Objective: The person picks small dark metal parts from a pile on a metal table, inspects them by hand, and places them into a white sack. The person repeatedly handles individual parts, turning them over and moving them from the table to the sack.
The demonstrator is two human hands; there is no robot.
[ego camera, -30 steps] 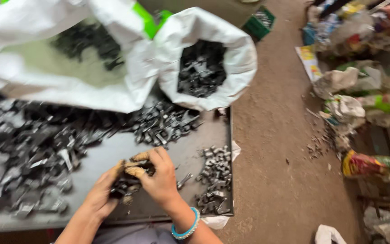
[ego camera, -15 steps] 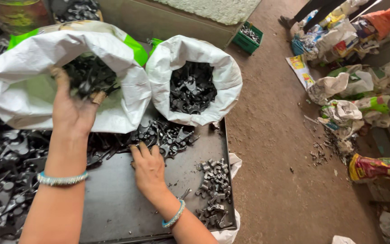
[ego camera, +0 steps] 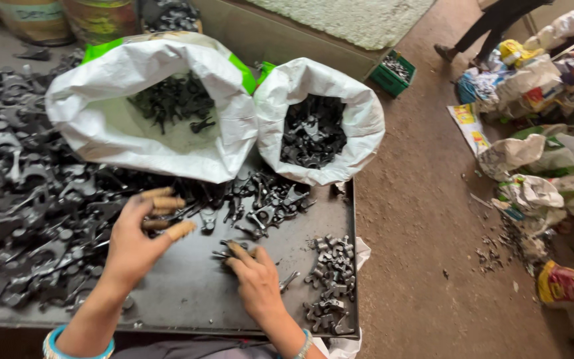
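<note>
1. Half a second on, the left hand (ego camera: 134,242) has come back from the mouth of the larger white sack (ego camera: 111,126) and now hovers low over the dark metal tray (ego camera: 187,292), at about 8 o'clock from that sack.
2. Left fingers (ego camera: 167,203) are spread apart and dusty at the tips, holding nothing, just beside the big heap of black metal parts (ego camera: 28,206) at the hand's 9 o'clock.
3. Right hand (ego camera: 257,282) lies flat on the tray, its fingers closed together over a few small dark metal pieces (ego camera: 230,249) at its 12 o'clock; whether they grip them cannot be told.
4. At 3 o'clock from the right hand sits a pile of small grey metal fittings (ego camera: 330,276) near the tray's edge.
5. At 12 o'clock stands the smaller white sack (ego camera: 360,119), open and part-filled with black parts, touching the larger sack.
6. Bundled bags and scraps (ego camera: 539,159) line the dirt floor (ego camera: 426,266) at far 3 o'clock, where another person's legs (ego camera: 493,23) pass at the top.
</note>
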